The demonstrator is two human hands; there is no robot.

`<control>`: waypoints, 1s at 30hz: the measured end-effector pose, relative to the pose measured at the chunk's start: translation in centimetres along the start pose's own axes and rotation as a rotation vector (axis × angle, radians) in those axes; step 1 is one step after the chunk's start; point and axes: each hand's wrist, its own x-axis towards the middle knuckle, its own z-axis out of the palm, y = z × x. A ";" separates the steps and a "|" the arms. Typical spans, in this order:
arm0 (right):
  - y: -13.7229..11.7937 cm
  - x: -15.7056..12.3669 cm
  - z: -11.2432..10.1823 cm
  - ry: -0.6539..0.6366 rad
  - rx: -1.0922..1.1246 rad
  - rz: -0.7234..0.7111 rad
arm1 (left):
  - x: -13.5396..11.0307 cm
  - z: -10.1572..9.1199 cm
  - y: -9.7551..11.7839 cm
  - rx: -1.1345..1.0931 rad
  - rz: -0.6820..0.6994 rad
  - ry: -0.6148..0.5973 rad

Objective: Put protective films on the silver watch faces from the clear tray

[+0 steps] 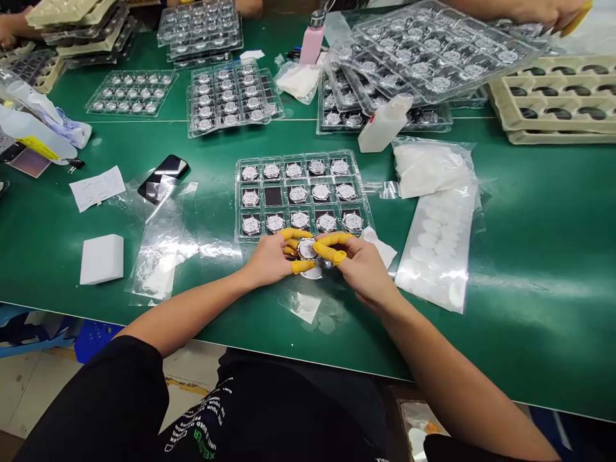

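Between my two hands, just in front of the near edge of a clear plastic tray, is a round silver watch case with a pale face. My left hand, in yellow finger cots, grips its left side between thumb and fingers. From the right, my right hand, also in yellow finger cots, pinches at the case's edge; whether a film is in that pinch is too small to tell. Similar watch cases fill the tray's pockets, except one dark pocket in the middle row. A white round disc lies under my hands.
Clear film sleeves, a phone and a white foam block lie left. A bag of round white stickers and a white bottle are right. Stacked trays and a pink bottle stand behind; co-workers' hands show beyond.
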 end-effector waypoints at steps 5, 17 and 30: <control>0.3 -0.2 0.0 0.009 -0.031 0.019 | 0.0 -0.1 -0.3 0.017 0.013 0.000; 1.0 -0.1 0.1 0.036 -0.117 -0.044 | 0.0 0.0 -0.4 0.017 0.009 0.009; 0.9 0.1 -0.6 0.130 -0.174 -0.151 | -0.1 0.1 0.1 0.024 -0.004 0.027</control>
